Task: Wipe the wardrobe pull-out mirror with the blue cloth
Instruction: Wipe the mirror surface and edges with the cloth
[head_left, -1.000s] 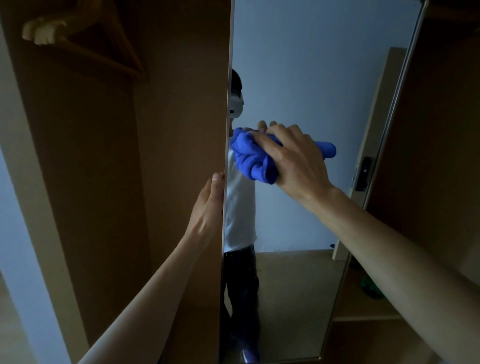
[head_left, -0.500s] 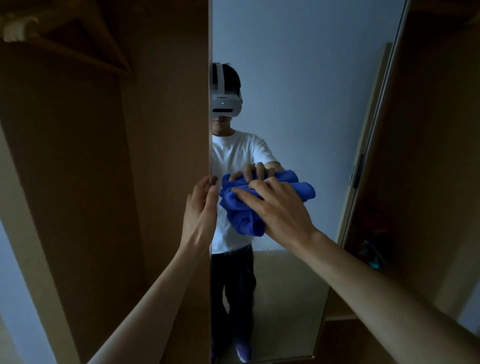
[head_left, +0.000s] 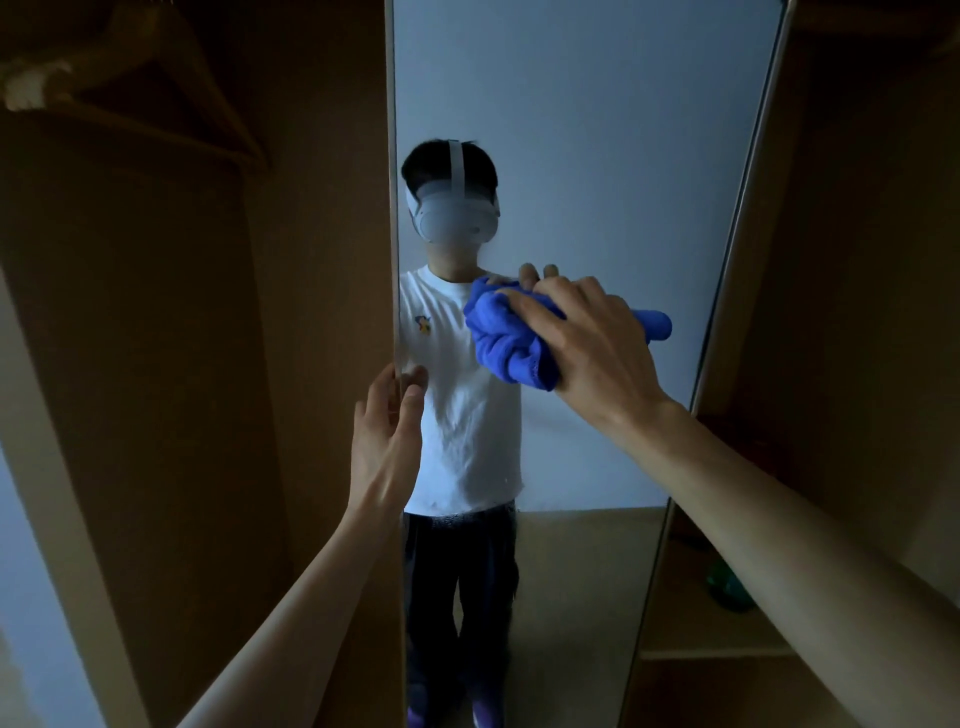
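Within the brown wooden wardrobe (head_left: 182, 364), the tall pull-out mirror (head_left: 597, 130) is mid-wipe. The left grip (head_left: 387, 441) seems, in dim light, to pinch its left edge, thumb in front. The right grip (head_left: 597, 348) curls round the bunched blue cloth (head_left: 501, 338), pressing it to the glass at mid-height. The next move likely calls for even strokes over the unwiped lower glass.

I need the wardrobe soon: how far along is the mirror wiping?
Done: the mirror is pulled out. In hand: the right hand presses the blue cloth on mid-height glass while the left hand holds its edge. Left: faint specks lower down, and apparently the lower glass.
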